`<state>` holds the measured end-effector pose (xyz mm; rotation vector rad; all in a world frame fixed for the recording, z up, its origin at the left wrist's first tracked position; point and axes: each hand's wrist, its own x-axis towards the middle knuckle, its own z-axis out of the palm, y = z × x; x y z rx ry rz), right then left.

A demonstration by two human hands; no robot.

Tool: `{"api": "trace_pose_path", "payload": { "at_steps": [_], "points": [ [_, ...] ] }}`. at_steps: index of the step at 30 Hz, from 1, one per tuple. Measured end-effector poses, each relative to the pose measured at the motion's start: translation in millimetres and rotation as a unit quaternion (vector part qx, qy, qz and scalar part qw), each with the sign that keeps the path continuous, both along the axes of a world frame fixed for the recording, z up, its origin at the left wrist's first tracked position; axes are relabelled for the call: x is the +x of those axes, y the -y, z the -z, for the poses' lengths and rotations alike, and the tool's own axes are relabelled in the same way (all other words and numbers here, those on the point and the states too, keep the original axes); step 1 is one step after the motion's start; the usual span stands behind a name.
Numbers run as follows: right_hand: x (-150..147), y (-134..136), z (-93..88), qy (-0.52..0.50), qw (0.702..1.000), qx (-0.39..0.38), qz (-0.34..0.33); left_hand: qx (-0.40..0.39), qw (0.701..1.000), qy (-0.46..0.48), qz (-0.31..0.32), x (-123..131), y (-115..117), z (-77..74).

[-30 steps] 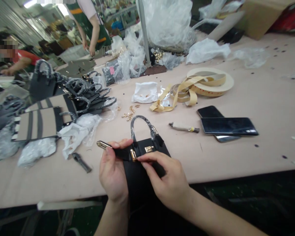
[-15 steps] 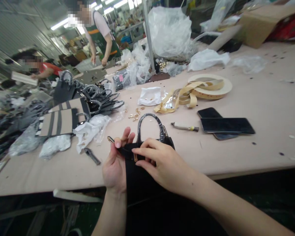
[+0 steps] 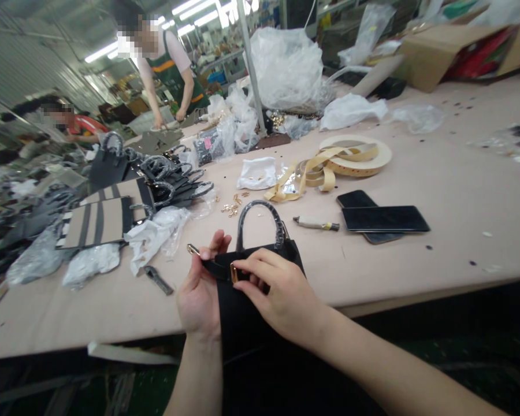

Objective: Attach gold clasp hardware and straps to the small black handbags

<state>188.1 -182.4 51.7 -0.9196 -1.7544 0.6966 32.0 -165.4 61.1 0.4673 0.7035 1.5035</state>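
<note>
Mostly black handbag [image 3: 251, 312], wrapped handle [image 3: 256, 203], gold clasp [image 3: 233, 273]

Left hand [image 3: 199, 292] and right hand [image 3: 279, 294] — both gripping a black handbag [image 3: 247, 315].

Readable text: none that I can make out from here
Pink label [image 3: 208, 143] on clear plastic bag [image 3: 219, 151]: too small for me to read
Print on beige tape roll [image 3: 351, 170]: too blurred to read

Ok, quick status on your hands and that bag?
Left hand pinching black strap. Right hand at gold buckle on black handbag. White plastic wrap nearby, not touching.
</note>
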Motion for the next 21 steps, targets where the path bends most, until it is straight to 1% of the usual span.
{"api": "trace_pose_path", "payload": {
  "at_steps": [2, 5, 9, 11, 13, 15, 17, 19, 21],
  "points": [
    [-4.8, 11.7, 8.8, -0.055, 0.998, 0.008, 0.037, 0.0, 1.0, -0.002, -0.011, -4.3, -2.7, 1.7],
    [-11.8, 29.0, 18.8, -0.081, 0.993, 0.032, 0.074, -0.011, 1.0, 0.007, -0.015, -8.9, -5.2, 3.8],
    [-20.8, 44.5, 23.8, -0.046, 0.992, 0.09, 0.071, -0.02, 1.0, 0.02, -0.015, -10.7, -5.2, 3.7],
    [-24.8, 49.0, 24.3, -0.012, 0.99, 0.122, 0.064, -0.025, 0.999, 0.024, -0.016, -10.6, -4.9, 2.7],
    [-28.1, 52.2, 24.6, 0.024, 0.988, 0.137, 0.066, -0.033, 0.999, 0.023, -0.024, -9.2, -3.7, 1.0],
    [-30.8, 55.0, 25.1, 0.056, 0.987, 0.132, 0.07, -0.031, 0.998, 0.011, -0.045, -5.2, 0.5, -2.4],
    [-33.4, 57.7, 25.3, 0.073, 0.989, 0.116, 0.06, -0.013, 0.996, -0.021, -0.082, 0.4, 10.3, -8.7],
    [-36.3, 59.9, 24.1, 0.065, 0.992, 0.103, 0.033, 0.018, 0.987, -0.083, -0.137, 4.0, 26.3, -17.6],
    [-39.2, 60.5, 18.9, 0.04, 0.996, 0.08, -0.011, 0.05, 0.969, -0.159, -0.182, 2.0, 45.2, -27.7]
  ]
}}
